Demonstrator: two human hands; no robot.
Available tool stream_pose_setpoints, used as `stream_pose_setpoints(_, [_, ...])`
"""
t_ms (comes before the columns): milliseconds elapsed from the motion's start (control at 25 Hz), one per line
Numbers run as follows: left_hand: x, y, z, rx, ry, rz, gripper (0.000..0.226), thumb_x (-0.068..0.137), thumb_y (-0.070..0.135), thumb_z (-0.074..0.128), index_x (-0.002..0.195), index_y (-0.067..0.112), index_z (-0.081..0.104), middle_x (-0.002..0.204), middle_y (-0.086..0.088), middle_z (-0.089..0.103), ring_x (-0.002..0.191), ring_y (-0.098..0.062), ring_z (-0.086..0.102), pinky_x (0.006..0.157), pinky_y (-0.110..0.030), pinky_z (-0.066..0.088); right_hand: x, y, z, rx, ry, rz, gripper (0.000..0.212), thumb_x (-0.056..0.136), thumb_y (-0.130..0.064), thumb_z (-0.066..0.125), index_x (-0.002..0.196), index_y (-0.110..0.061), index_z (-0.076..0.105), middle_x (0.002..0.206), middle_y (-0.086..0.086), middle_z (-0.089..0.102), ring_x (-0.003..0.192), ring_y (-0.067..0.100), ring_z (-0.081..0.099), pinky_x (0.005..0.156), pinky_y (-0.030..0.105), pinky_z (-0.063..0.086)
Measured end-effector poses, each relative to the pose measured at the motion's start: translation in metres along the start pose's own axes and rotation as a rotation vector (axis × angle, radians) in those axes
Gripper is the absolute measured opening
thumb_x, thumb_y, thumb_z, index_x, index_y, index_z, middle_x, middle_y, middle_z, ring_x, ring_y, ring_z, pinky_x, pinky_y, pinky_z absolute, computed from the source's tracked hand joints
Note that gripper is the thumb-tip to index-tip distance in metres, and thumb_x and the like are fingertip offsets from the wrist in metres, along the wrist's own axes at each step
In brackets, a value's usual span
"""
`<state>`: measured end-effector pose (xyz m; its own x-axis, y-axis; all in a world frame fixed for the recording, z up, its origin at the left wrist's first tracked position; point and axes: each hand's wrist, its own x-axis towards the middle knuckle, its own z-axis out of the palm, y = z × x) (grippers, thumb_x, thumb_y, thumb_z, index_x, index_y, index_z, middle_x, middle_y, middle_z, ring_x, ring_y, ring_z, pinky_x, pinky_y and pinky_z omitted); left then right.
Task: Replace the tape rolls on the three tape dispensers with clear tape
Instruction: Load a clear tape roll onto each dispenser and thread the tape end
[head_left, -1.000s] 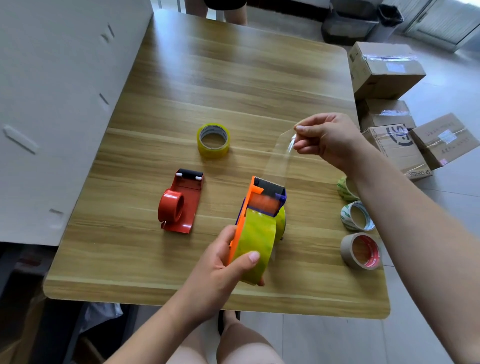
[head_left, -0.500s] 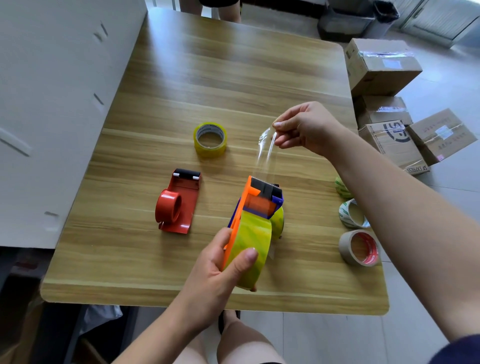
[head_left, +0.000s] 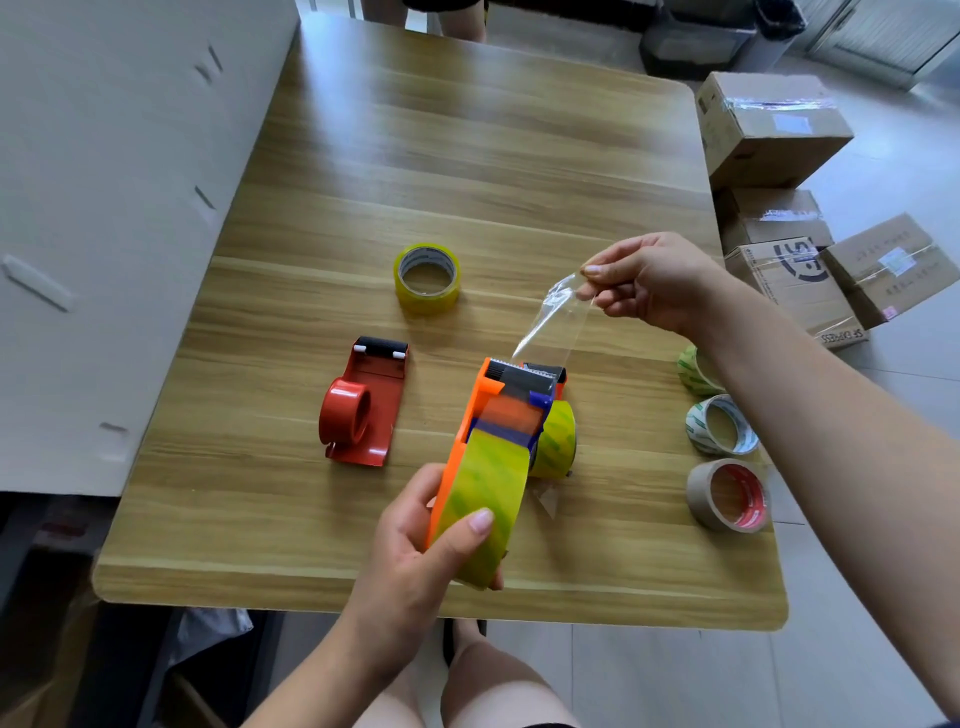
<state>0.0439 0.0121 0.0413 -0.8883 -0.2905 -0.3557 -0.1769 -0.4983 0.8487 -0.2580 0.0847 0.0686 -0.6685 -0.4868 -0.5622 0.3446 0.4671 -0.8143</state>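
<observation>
Right hand (head_left: 649, 280) now sits lower and further right than half a second ago. Clear tape strip (head_left: 550, 327) slants rightward off the orange dispenser (head_left: 483, 415); its upper end is crumpled, formerly flat, then twisted.

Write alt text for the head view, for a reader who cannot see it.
A left hand grips an orange tape dispenser holding a clear roll, while the right hand pinches the tape strip drawn from its cutter. On the wooden table lie a red dispenser, a yellow roll and three other rolls.

Wood table (head_left: 467, 156): red dispenser (head_left: 363, 410), yellow roll (head_left: 426, 302), brown roll (head_left: 697, 496)
</observation>
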Motion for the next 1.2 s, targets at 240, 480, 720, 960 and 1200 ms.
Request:
stream_pose_setpoints(240, [-0.006, -0.007, 0.006, -0.021, -0.048, -0.071, 0.058, 0.051, 0.061, 0.078, 0.087, 0.018, 0.066, 0.073, -0.017, 0.063, 0.054, -0.02, 0.06, 0.052, -0.025, 0.05, 0.001, -0.004, 0.011, -0.049, -0.008, -0.011, 0.009, 0.083, 0.009, 0.059, 0.08, 0.002, 0.063, 0.055, 0.012, 0.067, 0.043, 0.012, 0.06, 0.044, 0.02, 0.052])
stream_pose_setpoints(480, [-0.014, -0.007, -0.004, 0.002, -0.11, -0.1, 0.054, 0.055, 0.05, 0.08, 0.099, 0.023, 0.065, 0.08, -0.016, 0.068, 0.062, -0.025, 0.065, 0.058, -0.029, 0.052, 0.008, -0.004, 0.013, -0.047, 0.044, -0.022, 0.01, 0.083, 0.01, 0.058, 0.079, 0.003, 0.063, 0.052, 0.01, 0.065, 0.042, 0.013, 0.058, 0.043, 0.021, 0.051])
stream_pose_setpoints(720, [-0.012, -0.006, 0.0, 0.044, -0.024, -0.122, 0.051, 0.05, 0.061, 0.076, 0.086, 0.026, 0.068, 0.07, -0.01, 0.066, 0.055, -0.02, 0.062, 0.052, -0.025, 0.05, 0.011, -0.003, 0.013, -0.05, 0.047, -0.008, 0.01, 0.082, 0.011, 0.058, 0.078, 0.003, 0.063, 0.052, 0.011, 0.066, 0.04, 0.012, 0.057, 0.042, 0.02, 0.049])
stream_pose_setpoints(960, [-0.018, -0.01, -0.014, 0.008, -0.091, -0.079, 0.062, 0.05, 0.061, 0.078, 0.095, 0.021, 0.067, 0.075, -0.019, 0.063, 0.059, -0.027, 0.062, 0.055, -0.03, 0.05, 0.021, -0.006, -0.002, -0.036, 0.132, -0.021, 0.01, 0.081, 0.012, 0.058, 0.077, 0.004, 0.064, 0.048, 0.009, 0.064, 0.038, 0.011, 0.055, 0.041, 0.019, 0.049])
stream_pose_setpoints(1200, [-0.021, -0.007, -0.012, 0.03, -0.136, -0.04, 0.057, 0.056, 0.051, 0.079, 0.1, 0.016, 0.066, 0.076, -0.024, 0.06, 0.059, -0.027, 0.058, 0.054, -0.03, 0.049, 0.029, -0.015, -0.003, -0.027, 0.144, -0.035, 0.011, 0.082, 0.012, 0.057, 0.076, 0.005, 0.063, 0.047, 0.011, 0.063, 0.039, 0.012, 0.054, 0.041, 0.02, 0.047])
